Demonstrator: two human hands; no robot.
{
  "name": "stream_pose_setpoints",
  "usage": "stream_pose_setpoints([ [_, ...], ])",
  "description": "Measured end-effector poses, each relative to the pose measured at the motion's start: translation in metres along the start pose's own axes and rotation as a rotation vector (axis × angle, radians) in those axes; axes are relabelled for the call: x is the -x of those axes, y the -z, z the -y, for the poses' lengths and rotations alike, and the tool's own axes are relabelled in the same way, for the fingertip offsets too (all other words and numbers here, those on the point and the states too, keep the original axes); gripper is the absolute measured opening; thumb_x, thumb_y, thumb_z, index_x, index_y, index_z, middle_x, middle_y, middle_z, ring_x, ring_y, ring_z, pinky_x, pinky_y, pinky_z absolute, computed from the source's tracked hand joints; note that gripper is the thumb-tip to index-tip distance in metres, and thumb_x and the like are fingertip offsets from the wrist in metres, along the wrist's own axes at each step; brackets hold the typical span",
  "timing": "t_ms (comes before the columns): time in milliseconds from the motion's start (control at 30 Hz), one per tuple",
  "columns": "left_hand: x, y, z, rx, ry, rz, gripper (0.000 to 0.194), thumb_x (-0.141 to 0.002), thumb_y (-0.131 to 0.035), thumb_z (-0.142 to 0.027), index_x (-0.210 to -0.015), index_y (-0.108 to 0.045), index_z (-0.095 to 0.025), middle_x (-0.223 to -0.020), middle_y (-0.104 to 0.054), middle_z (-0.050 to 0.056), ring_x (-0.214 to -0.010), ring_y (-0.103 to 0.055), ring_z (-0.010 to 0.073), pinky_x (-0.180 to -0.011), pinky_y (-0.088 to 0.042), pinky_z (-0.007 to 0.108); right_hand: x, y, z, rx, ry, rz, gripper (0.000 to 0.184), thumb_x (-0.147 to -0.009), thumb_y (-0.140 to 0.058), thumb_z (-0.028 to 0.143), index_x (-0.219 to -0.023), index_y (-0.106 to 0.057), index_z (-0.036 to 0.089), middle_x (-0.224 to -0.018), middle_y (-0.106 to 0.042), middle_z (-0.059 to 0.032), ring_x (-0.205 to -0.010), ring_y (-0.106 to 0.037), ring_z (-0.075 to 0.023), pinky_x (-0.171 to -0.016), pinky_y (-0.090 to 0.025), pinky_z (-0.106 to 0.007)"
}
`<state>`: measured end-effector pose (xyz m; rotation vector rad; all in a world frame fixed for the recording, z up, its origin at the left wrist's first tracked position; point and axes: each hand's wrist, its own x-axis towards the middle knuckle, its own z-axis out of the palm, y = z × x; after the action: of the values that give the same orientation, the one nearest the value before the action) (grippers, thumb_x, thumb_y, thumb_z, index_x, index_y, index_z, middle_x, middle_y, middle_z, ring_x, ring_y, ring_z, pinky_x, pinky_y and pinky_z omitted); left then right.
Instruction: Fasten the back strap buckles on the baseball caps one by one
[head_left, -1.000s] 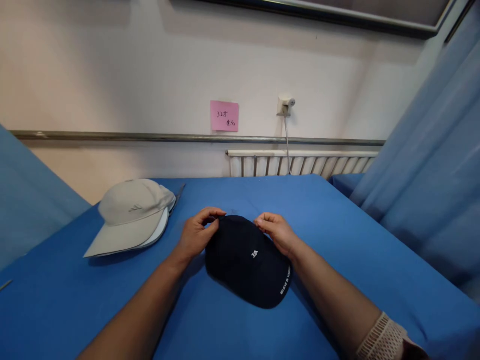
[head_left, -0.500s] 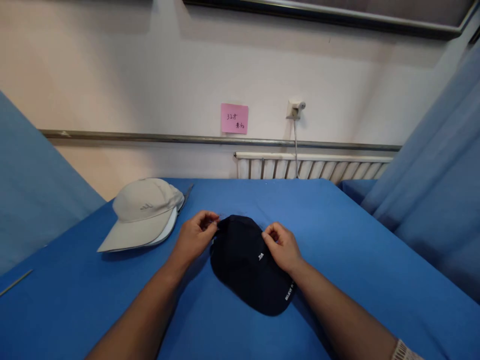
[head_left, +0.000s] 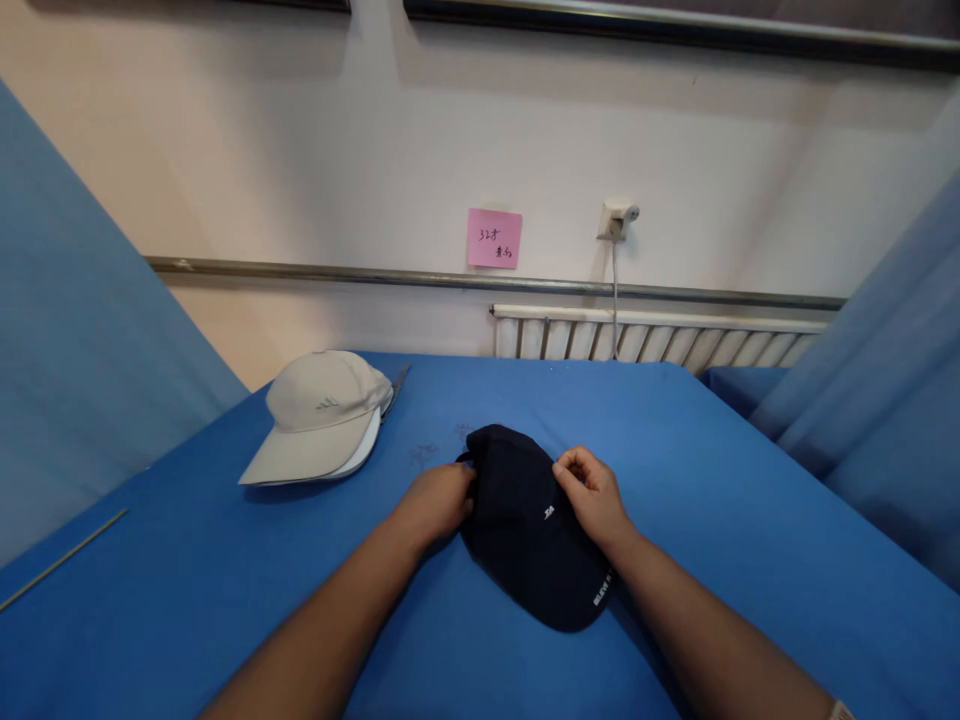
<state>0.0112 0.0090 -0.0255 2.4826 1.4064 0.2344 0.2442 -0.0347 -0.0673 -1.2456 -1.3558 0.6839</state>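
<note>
A black cap (head_left: 525,530) with a small white logo lies on the blue table cover (head_left: 712,500), its brim pointing toward me. My left hand (head_left: 435,503) grips the cap's left side, fingers curled against the fabric. My right hand (head_left: 592,495) pinches the crown on the right, just above the logo. Both hands hold the cap down on the table.
A beige cap (head_left: 319,415) rests on a white one at the table's back left. Blue curtains hang at the left (head_left: 82,330) and right (head_left: 892,400). Behind are a radiator (head_left: 660,340), a pink note (head_left: 494,238) and a wall socket (head_left: 616,215).
Both hands have slid from the cap's far edge down onto its sides. The view has shifted, so everything sits further right in the picture.
</note>
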Motion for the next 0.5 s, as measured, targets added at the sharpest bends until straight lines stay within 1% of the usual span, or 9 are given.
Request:
stream_pose_setpoints([
  [67, -0.003, -0.002, -0.003, -0.001, 0.006, -0.013, 0.010, -0.072, -0.058, -0.020, -0.071, -0.068, -0.020, -0.078, -0.072, 0.010, -0.070, -0.066, 0.0264, -0.063, -0.042, 0.034, 0.000, 0.000, 0.000, -0.003, -0.006, -0.006, 0.016, -0.083, -0.057, 0.033, -0.074, -0.056, 0.020, -0.066, -0.055, 0.0026, -0.061, -0.051, -0.0143, -0.060, -0.041, -0.027],
  [167, -0.003, -0.002, -0.004, 0.010, 0.010, -0.056, 0.009, -0.074, -0.057, -0.021, -0.073, -0.066, -0.020, -0.079, -0.071, 0.010, -0.071, -0.065, 0.0260, -0.063, -0.042, 0.034, 0.000, 0.000, -0.002, 0.001, -0.006, -0.008, 0.017, -0.083, -0.057, 0.034, -0.074, -0.056, 0.020, -0.066, -0.056, 0.0023, -0.061, -0.052, -0.0143, -0.060, -0.041, -0.027],
  [233, 0.001, 0.001, 0.001, 0.021, 0.018, -0.091, 0.009, -0.077, -0.055, -0.023, -0.075, -0.064, -0.020, -0.077, -0.069, 0.008, -0.068, -0.063, 0.0238, -0.062, -0.041, 0.033, -0.001, 0.002, -0.003, 0.001, 0.003, -0.029, 0.017, -0.083, -0.057, 0.035, -0.074, -0.056, 0.020, -0.066, -0.055, 0.0021, -0.062, -0.052, -0.0144, -0.059, -0.041, -0.026],
  [300, 0.004, 0.006, 0.009, 0.063, 0.050, -0.164, 0.012, -0.081, -0.050, -0.026, -0.078, -0.060, -0.020, -0.074, -0.066, 0.006, -0.066, -0.061, 0.0210, -0.060, -0.041, 0.031, -0.001, 0.003, -0.004, -0.007, 0.018, -0.077, 0.018, -0.083, -0.057, 0.036, -0.075, -0.055, 0.020, -0.067, -0.055, 0.0018, -0.064, -0.052, -0.0147, -0.059, -0.042, -0.026],
  [333, 0.005, 0.009, 0.014, 0.112, 0.073, -0.223, 0.014, -0.083, -0.048, -0.028, -0.080, -0.059, -0.020, -0.073, -0.065, 0.004, -0.065, -0.060, 0.0198, -0.060, -0.042, 0.030, -0.002, 0.004, -0.004, -0.018, 0.022, -0.106, 0.018, -0.084, -0.056, 0.036, -0.076, -0.055, 0.020, -0.068, -0.055, 0.0017, -0.065, -0.052, -0.0149, -0.060, -0.042, -0.026],
  [400, 0.006, 0.012, 0.023, 0.288, 0.112, -0.361, 0.016, -0.085, -0.046, -0.032, -0.082, -0.057, -0.020, -0.073, -0.063, 0.002, -0.065, -0.059, 0.0178, -0.060, -0.043, 0.028, -0.002, 0.005, -0.004, -0.049, 0.022, -0.154, 0.018, -0.084, -0.056, 0.037, -0.076, -0.054, 0.020, -0.070, -0.055, 0.0015, -0.066, -0.052, -0.0151, -0.062, -0.043, -0.027],
  [433, 0.006, 0.013, 0.027, 0.376, 0.120, -0.406, 0.017, -0.085, -0.046, -0.033, -0.083, -0.056, -0.020, -0.072, -0.061, 0.001, -0.065, -0.058, 0.0168, -0.060, -0.043, 0.027, -0.002, 0.005, -0.004, -0.063, 0.019, -0.168, 0.018, -0.085, -0.055, 0.036, -0.076, -0.054, 0.020, -0.070, -0.055, 0.0014, -0.067, -0.053, -0.0151, -0.064, -0.044, -0.027],
  [467, 0.005, 0.013, 0.029, 0.442, 0.119, -0.420, 0.017, -0.084, -0.046, -0.034, -0.082, -0.056, -0.020, -0.071, -0.060, 0.000, -0.064, -0.057, 0.0159, -0.059, -0.043, 0.026, -0.002, 0.005, -0.004, -0.070, 0.017, -0.172, 0.018, -0.085, -0.055, 0.036, -0.077, -0.054, 0.020, -0.071, -0.056, 0.0013, -0.067, -0.053, -0.0152, -0.065, -0.044, -0.027],
  [500, 0.005, 0.012, 0.031, 0.470, 0.113, -0.406, 0.016, -0.083, -0.047, -0.034, -0.080, -0.056, -0.020, -0.069, -0.059, -0.001, -0.062, -0.055, 0.0152, -0.058, -0.042, 0.026, -0.002, 0.004, -0.004, -0.068, 0.014, -0.169, 0.018, -0.085, -0.055, 0.037, -0.077, -0.055, 0.020, -0.071, -0.056, 0.0012, -0.067, -0.053, -0.0153, -0.065, -0.044, -0.027],
])
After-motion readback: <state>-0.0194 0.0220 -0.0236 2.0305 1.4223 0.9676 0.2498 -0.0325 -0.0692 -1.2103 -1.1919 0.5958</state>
